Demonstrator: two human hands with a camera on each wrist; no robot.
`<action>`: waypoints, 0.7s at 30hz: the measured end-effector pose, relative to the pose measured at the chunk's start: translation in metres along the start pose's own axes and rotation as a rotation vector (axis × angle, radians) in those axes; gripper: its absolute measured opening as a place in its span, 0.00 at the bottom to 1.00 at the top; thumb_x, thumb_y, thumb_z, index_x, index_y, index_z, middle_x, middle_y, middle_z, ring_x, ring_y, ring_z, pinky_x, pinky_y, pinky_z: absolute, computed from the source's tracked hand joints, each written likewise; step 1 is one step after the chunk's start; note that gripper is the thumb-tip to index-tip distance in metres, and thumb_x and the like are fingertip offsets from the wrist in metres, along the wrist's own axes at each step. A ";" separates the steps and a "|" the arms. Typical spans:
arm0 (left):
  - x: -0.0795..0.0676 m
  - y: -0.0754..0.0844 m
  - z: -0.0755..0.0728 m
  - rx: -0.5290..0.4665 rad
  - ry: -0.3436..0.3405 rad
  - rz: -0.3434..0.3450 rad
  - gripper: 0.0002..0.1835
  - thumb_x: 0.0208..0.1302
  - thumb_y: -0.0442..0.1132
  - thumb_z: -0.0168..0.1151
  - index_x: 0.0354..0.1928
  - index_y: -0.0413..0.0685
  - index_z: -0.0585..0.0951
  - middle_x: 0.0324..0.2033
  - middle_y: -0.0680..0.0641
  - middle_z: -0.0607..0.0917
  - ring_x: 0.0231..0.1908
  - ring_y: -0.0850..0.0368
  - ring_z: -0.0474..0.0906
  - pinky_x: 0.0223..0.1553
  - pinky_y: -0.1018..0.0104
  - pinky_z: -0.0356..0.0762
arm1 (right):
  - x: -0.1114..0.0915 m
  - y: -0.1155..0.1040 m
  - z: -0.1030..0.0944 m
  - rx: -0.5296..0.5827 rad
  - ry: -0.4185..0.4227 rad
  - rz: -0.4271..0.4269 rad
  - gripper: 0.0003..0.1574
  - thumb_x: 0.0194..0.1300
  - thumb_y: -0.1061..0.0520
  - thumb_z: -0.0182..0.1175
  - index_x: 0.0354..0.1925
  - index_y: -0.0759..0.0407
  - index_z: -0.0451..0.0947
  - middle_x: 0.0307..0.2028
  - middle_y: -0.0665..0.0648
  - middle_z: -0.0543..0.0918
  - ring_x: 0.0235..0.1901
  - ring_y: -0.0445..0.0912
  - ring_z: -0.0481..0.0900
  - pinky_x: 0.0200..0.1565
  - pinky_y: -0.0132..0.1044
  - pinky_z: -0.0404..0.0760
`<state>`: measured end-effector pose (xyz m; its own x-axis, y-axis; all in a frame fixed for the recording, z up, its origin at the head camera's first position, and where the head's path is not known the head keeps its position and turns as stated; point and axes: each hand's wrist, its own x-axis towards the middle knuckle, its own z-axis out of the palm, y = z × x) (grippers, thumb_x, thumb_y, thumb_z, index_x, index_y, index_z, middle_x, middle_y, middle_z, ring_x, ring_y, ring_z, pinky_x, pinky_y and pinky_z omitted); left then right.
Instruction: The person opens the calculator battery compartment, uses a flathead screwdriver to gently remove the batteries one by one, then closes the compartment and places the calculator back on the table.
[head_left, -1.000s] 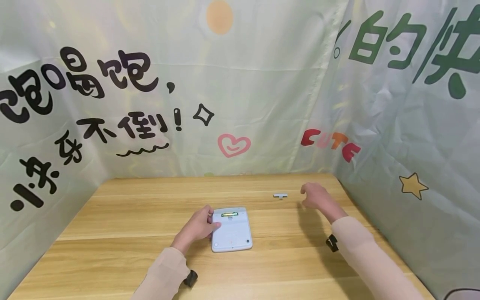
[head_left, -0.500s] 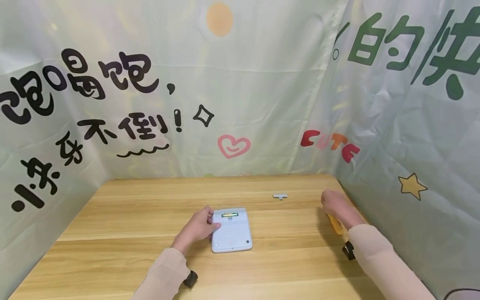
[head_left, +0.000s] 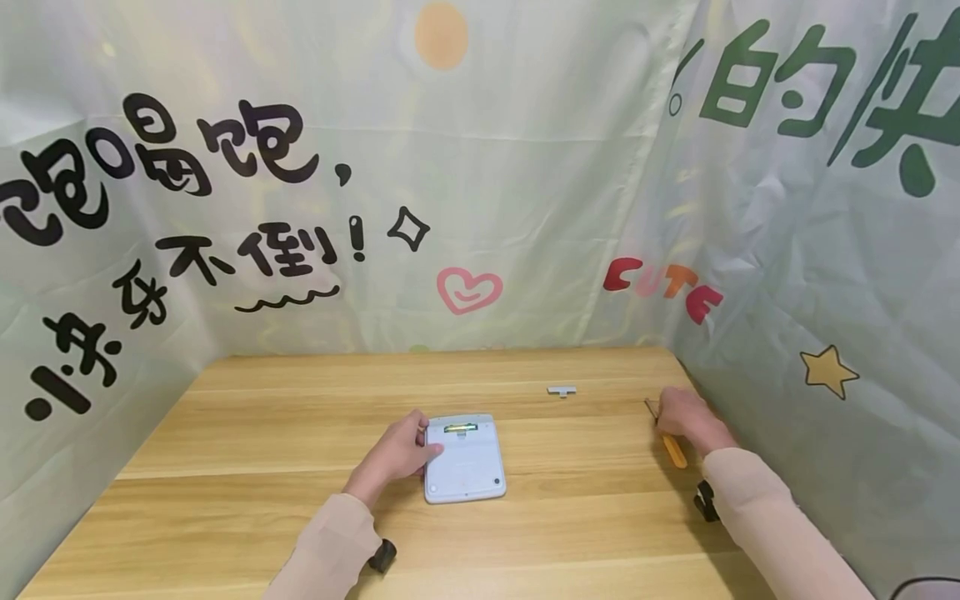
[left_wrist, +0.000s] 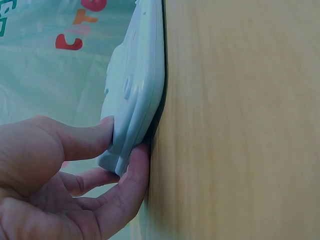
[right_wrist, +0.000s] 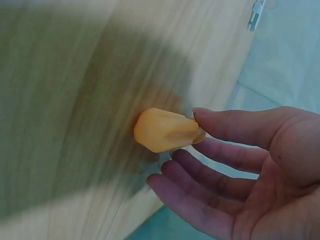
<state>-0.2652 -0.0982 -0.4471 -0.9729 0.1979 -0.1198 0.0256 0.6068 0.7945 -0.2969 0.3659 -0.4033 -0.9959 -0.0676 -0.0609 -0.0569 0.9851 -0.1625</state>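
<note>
A pale blue-white calculator (head_left: 464,468) lies back side up on the wooden table, a battery (head_left: 461,428) showing in its open compartment. My left hand (head_left: 396,450) grips the calculator's left edge; in the left wrist view the thumb rests on its back and fingers curl under the rim. At the right, my right hand (head_left: 686,414) pinches a screwdriver (head_left: 674,452) with an orange handle, its thin metal shaft pointing away from me. Thumb and index finger hold the front of the orange handle in the right wrist view, the other fingers loosely bent.
A small grey battery cover (head_left: 562,391) with a tab lies toward the back, between calculator and screwdriver. Printed fabric (head_left: 525,208) hangs behind the table (head_left: 285,433) and along both its sides.
My right hand has moved right and toward me, from beyond the battery cover onto the screwdriver, whose shaft and handle now show. The left hand and calculator stay put.
</note>
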 end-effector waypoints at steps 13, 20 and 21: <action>0.001 -0.002 0.001 0.004 0.001 0.009 0.22 0.70 0.35 0.67 0.60 0.36 0.72 0.42 0.41 0.77 0.35 0.53 0.77 0.32 0.64 0.84 | -0.001 -0.001 0.003 -0.042 -0.010 -0.019 0.05 0.45 0.66 0.62 0.26 0.60 0.80 0.28 0.60 0.82 0.28 0.52 0.76 0.30 0.41 0.75; 0.000 -0.002 0.000 0.008 0.003 0.008 0.22 0.70 0.35 0.67 0.61 0.36 0.72 0.42 0.41 0.77 0.35 0.53 0.77 0.32 0.64 0.84 | 0.003 -0.003 0.003 -0.003 -0.055 -0.004 0.11 0.49 0.68 0.64 0.35 0.60 0.81 0.35 0.62 0.84 0.33 0.53 0.76 0.36 0.45 0.77; 0.000 -0.001 0.000 0.008 0.002 0.008 0.22 0.70 0.35 0.67 0.61 0.36 0.71 0.42 0.41 0.77 0.35 0.53 0.77 0.32 0.64 0.84 | 0.004 -0.003 0.003 0.002 -0.059 -0.004 0.12 0.50 0.69 0.64 0.36 0.61 0.81 0.36 0.63 0.84 0.33 0.54 0.76 0.36 0.46 0.77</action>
<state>-0.2657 -0.0989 -0.4485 -0.9732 0.2008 -0.1123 0.0350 0.6116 0.7904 -0.3002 0.3625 -0.4057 -0.9897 -0.0809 -0.1177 -0.0609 0.9844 -0.1650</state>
